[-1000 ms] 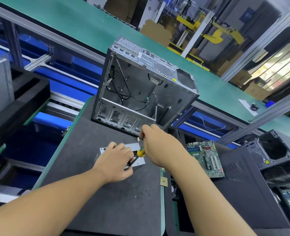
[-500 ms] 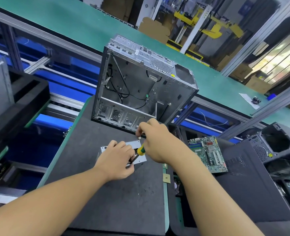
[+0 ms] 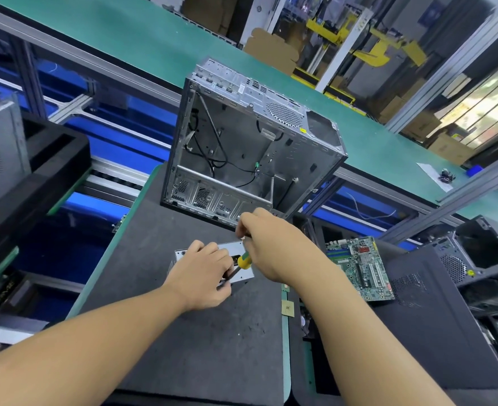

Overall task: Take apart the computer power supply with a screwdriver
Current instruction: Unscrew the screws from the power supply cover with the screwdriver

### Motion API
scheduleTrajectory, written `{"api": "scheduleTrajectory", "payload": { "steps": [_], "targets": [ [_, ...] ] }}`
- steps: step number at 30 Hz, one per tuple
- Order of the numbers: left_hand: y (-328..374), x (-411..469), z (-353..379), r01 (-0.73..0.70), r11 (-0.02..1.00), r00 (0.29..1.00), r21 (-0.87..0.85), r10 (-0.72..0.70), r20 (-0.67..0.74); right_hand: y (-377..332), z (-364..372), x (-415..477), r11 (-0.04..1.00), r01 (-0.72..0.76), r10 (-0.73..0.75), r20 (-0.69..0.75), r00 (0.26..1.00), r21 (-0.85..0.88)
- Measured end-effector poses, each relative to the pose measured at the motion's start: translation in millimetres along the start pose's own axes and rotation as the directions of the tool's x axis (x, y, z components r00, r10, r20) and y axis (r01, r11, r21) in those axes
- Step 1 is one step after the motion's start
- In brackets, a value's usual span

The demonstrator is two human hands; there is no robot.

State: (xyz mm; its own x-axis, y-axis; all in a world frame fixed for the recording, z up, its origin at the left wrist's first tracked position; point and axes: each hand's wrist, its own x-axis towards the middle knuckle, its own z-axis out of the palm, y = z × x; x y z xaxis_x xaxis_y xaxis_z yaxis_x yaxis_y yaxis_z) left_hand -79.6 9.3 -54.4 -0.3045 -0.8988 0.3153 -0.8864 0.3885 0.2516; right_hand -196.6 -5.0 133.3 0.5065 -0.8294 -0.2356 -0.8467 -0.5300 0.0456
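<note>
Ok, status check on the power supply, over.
Left hand holds power supply. Right hand grips screwdriver, tip hidden. Open case close behind, not blocking.

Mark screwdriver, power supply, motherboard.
screwdriver (image 3: pixel 244 260): head view, yellow handle
power supply (image 3: pixel 246 273): head view, silver top plate, near right corner
motherboard (image 3: pixel 362 268): head view, middle of green board

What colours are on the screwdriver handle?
The screwdriver handle is yellow and green, seen best in the head view.
</note>
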Motion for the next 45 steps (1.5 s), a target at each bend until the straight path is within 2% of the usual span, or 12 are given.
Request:
{"api": "scheduleTrajectory", "payload": {
  "steps": [3,7,13,17,21,23,26,28,35,36,40,45],
  "targets": [
    [-1,0,2,-0.032,0.998,0.999,0.062,0.032,0.007,5,-4,0,0.999,-0.021,0.019,0.044,0.999,0.035],
    [0,-2,3,-0.066,0.988,0.998,0.139,0.066,0.006,15,0,-9,0.992,-0.072,0.073,-0.015,0.997,0.103],
    [0,-4,1,-0.037,0.997,0.999,0.066,0.038,-0.008,20,6,-26,0.979,-0.060,0.076,-0.077,0.994,0.196],
    [1,-4,0,0.028,0.999,0.997,0.034,-0.030,0.077,29,3,-37,0.960,-0.078,0.132,-0.189,0.973,0.268],
    [2,2,-2,0.213,0.953,0.970,-0.216,-0.181,0.162,48,1,-49,0.954,-0.124,0.206,-0.297,0.932,0.273],
    [7,10,-4,0.238,0.925,0.970,-0.295,-0.209,0.126,57,4,-53,0.947,-0.161,0.243,-0.297,0.923,0.276],
    [26,27,-10,0.237,0.839,0.964,-0.489,-0.265,0.012,69,14,-60,0.927,-0.228,0.310,-0.267,0.913,0.297],
    [45,39,-12,0.216,0.753,0.962,-0.621,-0.273,0.003,78,21,-67,0.904,-0.269,0.356,-0.238,0.904,0.332],
    [123,64,16,0.307,0.596,0.952,-0.742,-0.183,0.246,127,38,-108,0.828,-0.439,0.510,-0.141,0.849,0.349],
    [134,66,24,0.352,0.551,0.935,-0.756,-0.177,0.307,135,41,-115,0.818,-0.462,0.529,-0.134,0.838,0.343],
    [183,75,56,0.573,0.254,0.820,-0.779,-0.179,0.544,162,54,-149,0.760,-0.558,0.621,-0.119,0.775,0.332],
    [232,86,87,0.760,0.087,0.648,-0.644,-0.166,0.743,188,66,-178,0.706,-0.630,0.683,-0.079,0.726,0.324]
  ]
}}
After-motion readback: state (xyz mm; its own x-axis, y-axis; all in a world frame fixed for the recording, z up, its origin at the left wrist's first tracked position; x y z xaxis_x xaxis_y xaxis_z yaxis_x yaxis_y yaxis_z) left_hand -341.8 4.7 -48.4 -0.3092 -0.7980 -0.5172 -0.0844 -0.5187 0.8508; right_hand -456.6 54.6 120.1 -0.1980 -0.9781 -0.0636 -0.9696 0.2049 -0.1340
